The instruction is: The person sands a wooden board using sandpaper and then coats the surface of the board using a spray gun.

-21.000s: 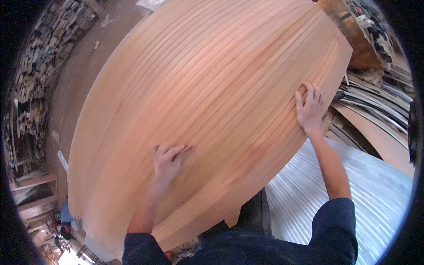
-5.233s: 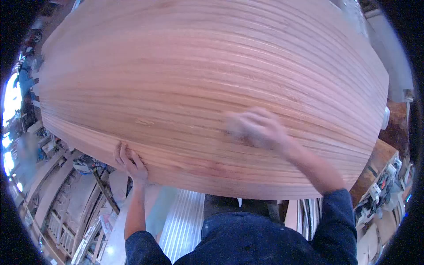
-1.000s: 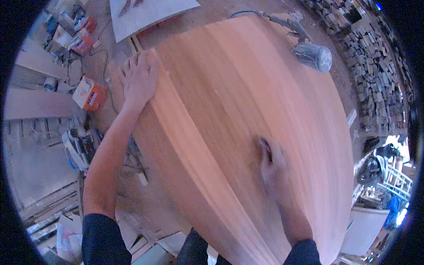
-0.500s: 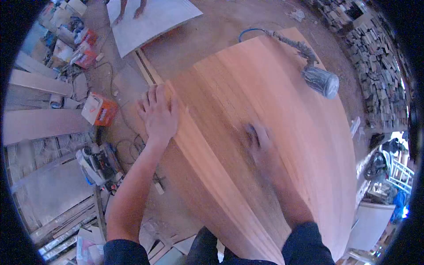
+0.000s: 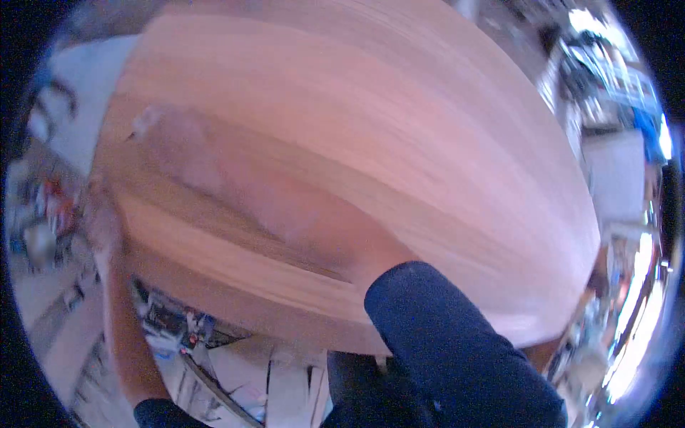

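A large curved panel of pale and darker wood strips [image 5: 342, 128] fills the middle of the view. My left hand [image 5: 103, 217] is at the panel's left edge, blurred, and the pose of its fingers is smeared. My right arm stretches across the panel to the left. At its end my right hand [image 5: 168, 132] is on or just over the wood near the left end, heavily blurred. A small dark spot shows by its fingertips, too smeared to name.
A pale sheet [image 5: 96, 78] lies beyond the panel's left end, with blurred red items [image 5: 61, 203] below it. Tools and boards lie under the near edge. A white panel [image 5: 617, 175] and a blue item [image 5: 648, 135] are at the right.
The view has turned, so the panel now runs left to right. My right hand has moved from the panel's middle to near its left end, close to my left hand. The spray gun is out of view.
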Tool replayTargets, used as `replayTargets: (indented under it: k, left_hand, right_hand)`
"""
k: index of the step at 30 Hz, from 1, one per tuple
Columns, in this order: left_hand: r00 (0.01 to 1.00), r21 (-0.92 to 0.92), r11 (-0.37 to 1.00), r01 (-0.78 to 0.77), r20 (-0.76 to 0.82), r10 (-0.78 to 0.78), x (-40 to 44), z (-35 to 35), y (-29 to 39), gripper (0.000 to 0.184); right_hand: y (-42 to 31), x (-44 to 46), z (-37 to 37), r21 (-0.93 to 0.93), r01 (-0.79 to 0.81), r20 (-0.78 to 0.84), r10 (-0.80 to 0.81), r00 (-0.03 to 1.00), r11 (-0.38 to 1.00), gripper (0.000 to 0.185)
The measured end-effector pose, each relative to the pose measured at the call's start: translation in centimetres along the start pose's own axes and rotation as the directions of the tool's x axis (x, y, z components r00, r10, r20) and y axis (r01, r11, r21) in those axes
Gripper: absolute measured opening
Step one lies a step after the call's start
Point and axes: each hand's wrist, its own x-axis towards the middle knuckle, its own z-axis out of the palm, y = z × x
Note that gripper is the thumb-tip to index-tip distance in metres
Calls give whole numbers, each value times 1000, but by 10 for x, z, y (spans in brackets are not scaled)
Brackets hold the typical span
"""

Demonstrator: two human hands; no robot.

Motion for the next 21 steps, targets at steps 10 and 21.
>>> replayTargets:
  k: [10,21]
  left_hand:
    - [997,-106,994,-21,-76,13,-80,-63,43,50]
    - [949,-442,840,-314,-120,292,-310,-107,476,48]
  right_hand:
    - [25,-390,-286,-9,-20,-102,19,995,1000,21]
    - [79,-736,-542,-36,-453,180,452,874,891,51]
